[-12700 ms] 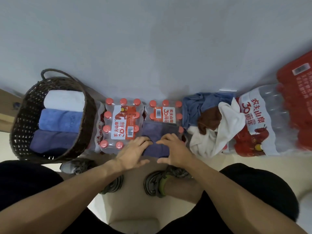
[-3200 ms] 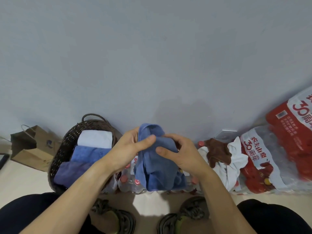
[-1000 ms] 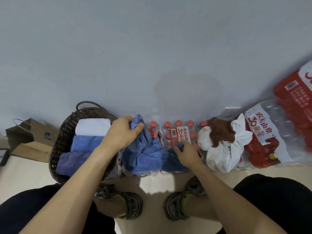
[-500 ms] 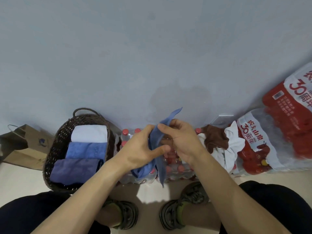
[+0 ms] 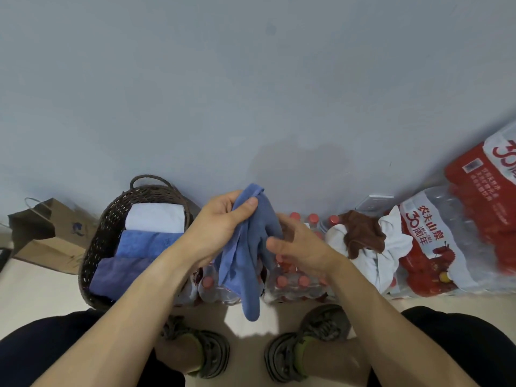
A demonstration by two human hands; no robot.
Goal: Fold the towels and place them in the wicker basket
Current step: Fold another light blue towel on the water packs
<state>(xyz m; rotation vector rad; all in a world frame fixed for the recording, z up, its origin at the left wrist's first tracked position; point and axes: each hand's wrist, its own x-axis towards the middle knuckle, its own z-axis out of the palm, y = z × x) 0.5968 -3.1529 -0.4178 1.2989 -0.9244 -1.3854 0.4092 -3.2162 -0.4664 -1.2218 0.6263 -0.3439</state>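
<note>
A blue towel [image 5: 248,263] hangs in the air above the water bottle packs. My left hand [image 5: 220,222] pinches its top corner between thumb and fingers. My right hand [image 5: 296,247] holds the towel's right edge lower down, fingers curled behind the cloth. The dark wicker basket [image 5: 92,247] stands at the left by the wall. It holds three folded towels in a row: white [image 5: 155,217], light blue [image 5: 145,244] and purple [image 5: 117,275]. A brown towel [image 5: 363,233] lies crumpled on a white towel [image 5: 377,263] at the right.
Shrink-wrapped packs of red-capped water bottles [image 5: 290,283] line the wall in front of me. Bigger red and white packs [image 5: 435,241] lean at the right. A brown paper bag [image 5: 47,230] lies left of the basket. My sandalled feet [image 5: 206,350] rest on the pale floor.
The towel lay spread on the bottle packs a second ago. Both hands lifted it. My left hand has risen to the top corner while my right hand slid down the edge.
</note>
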